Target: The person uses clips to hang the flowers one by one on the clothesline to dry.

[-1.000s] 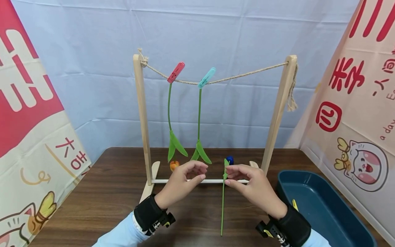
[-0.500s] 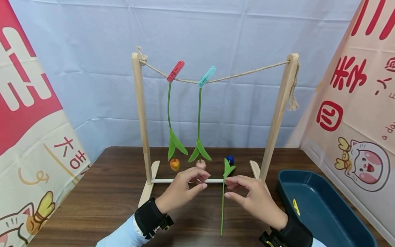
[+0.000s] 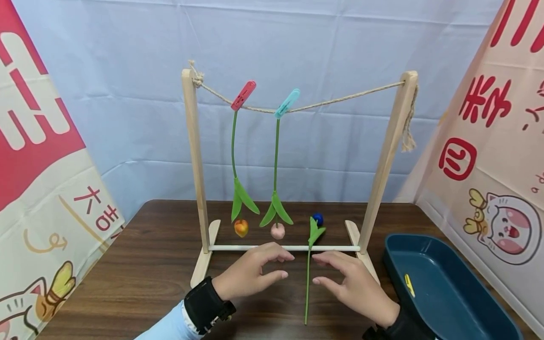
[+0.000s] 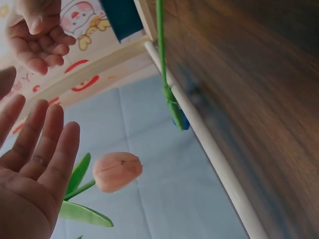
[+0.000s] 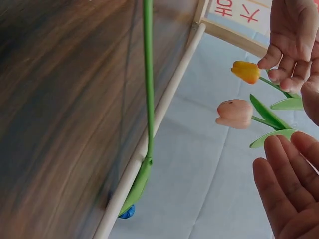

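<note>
In the head view a blue artificial tulip (image 3: 308,278) lies across the white bar (image 3: 255,248), its blue bloom (image 3: 317,219) beyond the bar and its stem toward me. My left hand (image 3: 257,270) hovers left of the stem, fingers relaxed, holding nothing. On the stem's other side my right hand (image 3: 357,283) is near it, also loosely bent around nothing. An orange tulip (image 3: 241,227) hangs upside down from the rope by a red clothespin (image 3: 243,96). Beside it a pink tulip (image 3: 278,231) hangs from a light-blue clothespin (image 3: 287,103).
A rope (image 3: 340,99) sags between two wooden posts (image 3: 196,160). At the right stands a dark teal tray (image 3: 450,283) with a yellow clothespin (image 3: 409,285) inside. The wooden table (image 3: 140,264) ends at a pale blue cloth backdrop. Printed banners flank both sides.
Both hands have drawn down slightly toward me, and the right hand has come away from the blue tulip's stem. The pink bloom and the yellow clothespin have come into sight.
</note>
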The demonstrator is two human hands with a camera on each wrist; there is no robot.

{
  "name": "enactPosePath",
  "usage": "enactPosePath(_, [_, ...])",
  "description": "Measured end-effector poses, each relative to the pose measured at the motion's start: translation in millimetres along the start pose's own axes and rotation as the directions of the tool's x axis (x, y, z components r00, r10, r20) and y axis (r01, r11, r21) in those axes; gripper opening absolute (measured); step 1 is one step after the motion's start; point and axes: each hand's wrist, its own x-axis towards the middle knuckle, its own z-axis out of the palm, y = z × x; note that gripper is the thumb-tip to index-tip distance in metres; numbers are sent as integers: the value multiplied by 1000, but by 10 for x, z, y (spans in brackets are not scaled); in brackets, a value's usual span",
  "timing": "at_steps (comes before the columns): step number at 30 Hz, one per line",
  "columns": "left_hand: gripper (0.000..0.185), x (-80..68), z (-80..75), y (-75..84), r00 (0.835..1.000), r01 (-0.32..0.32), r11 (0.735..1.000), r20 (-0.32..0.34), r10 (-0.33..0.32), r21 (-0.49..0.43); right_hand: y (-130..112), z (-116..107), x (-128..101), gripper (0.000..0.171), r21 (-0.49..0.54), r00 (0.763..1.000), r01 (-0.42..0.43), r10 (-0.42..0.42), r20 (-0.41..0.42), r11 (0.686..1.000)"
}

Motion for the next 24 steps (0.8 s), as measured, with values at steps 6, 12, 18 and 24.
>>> enactPosePath(6, [33,-56,31,-17,998,-51,997,48,49,58,45,32,-57,48,-48,998,64,-64,-9,997])
enactPosePath(12, [33,-114,61,-32,996,-61,991,67,54,116,77,52,-94,51,-105,995,100,-102,-7,989])
enactPosePath(18, [36,-167,56,-60,996,-60,982,82,46,181,100,87,-121,51,-107,994,109,-105,36,988])
enactPosePath(24, [42,-190,39,-99,991,-98,972,110,76,212,115,119,-134,51,-116,994,99,-94,49,988])
